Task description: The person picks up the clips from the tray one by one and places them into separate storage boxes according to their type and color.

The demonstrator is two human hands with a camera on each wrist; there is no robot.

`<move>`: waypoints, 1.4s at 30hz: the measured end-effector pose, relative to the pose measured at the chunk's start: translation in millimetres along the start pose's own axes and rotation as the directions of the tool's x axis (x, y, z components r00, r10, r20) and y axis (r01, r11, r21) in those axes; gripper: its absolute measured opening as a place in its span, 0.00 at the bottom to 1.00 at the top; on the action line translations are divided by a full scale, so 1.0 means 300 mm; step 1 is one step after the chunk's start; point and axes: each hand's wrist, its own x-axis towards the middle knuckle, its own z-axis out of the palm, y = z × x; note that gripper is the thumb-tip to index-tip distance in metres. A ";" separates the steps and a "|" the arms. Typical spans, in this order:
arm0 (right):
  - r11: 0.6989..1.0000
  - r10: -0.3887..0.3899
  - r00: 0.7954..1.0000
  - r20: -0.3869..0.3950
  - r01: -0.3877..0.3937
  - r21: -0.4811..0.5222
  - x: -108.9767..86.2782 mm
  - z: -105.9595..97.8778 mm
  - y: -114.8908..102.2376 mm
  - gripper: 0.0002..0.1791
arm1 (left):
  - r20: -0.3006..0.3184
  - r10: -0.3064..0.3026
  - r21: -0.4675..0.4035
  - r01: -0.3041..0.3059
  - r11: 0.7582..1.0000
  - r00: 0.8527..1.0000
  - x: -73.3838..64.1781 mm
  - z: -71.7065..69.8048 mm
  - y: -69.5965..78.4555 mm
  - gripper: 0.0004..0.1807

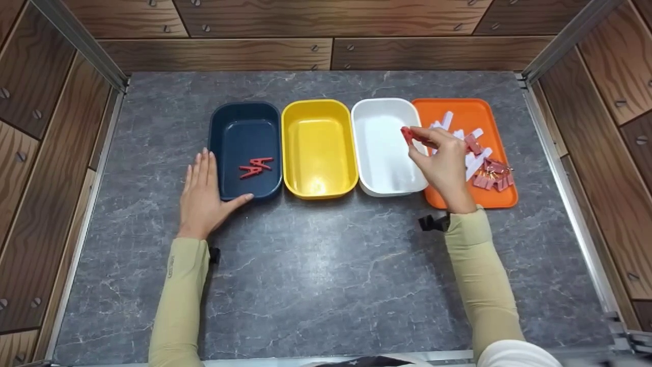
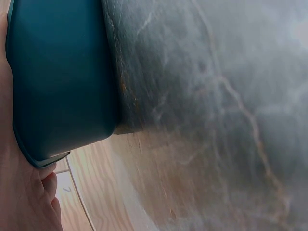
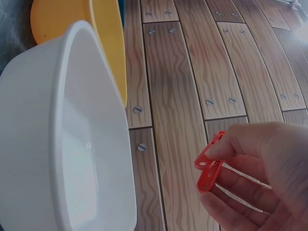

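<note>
A red clothespin [image 3: 210, 161] is pinched between the thumb and fingers of my right hand [image 1: 439, 155], above the right side of the white container [image 1: 388, 148]. My left hand [image 1: 201, 191] lies along the outer left side of the dark blue container [image 1: 244, 188], its fingers straight and its thumb stretched over the near rim. Inside that container are two red clothespins [image 1: 256, 167]. To the right, an orange tray [image 1: 440, 196] carries white clothespins [image 1: 478, 164] and pinkish-red clips [image 1: 493, 178], partly hidden behind my right hand.
Between the blue and white containers stands a yellow container [image 1: 320, 148]. All the containers and the tray line up side by side on a grey marbled table [image 1: 316, 280]. Wood-patterned panels [image 1: 331, 20] with metal edge rails surround the table.
</note>
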 end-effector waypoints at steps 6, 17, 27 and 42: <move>0.999 -0.045 0.999 0.023 0.044 0.029 0.015 0.026 -0.033 0.16 | 0.004 -0.001 0.004 0.001 1.000 1.000 0.000 0.002 -0.001 0.73; 0.990 -0.120 0.992 0.028 0.117 0.077 0.057 0.067 -0.113 0.16 | 0.010 0.002 0.010 -0.002 1.000 1.000 0.004 0.000 0.000 0.72; 0.978 -0.168 0.986 0.016 0.165 0.124 0.098 0.095 -0.176 0.16 | 0.006 -0.006 -0.009 0.006 1.000 1.000 0.000 0.000 0.000 0.72; 0.965 -0.229 0.973 0.042 0.220 0.144 0.147 0.131 -0.276 0.14 | 0.003 -0.002 -0.008 0.002 1.000 1.000 -0.001 -0.003 0.002 0.72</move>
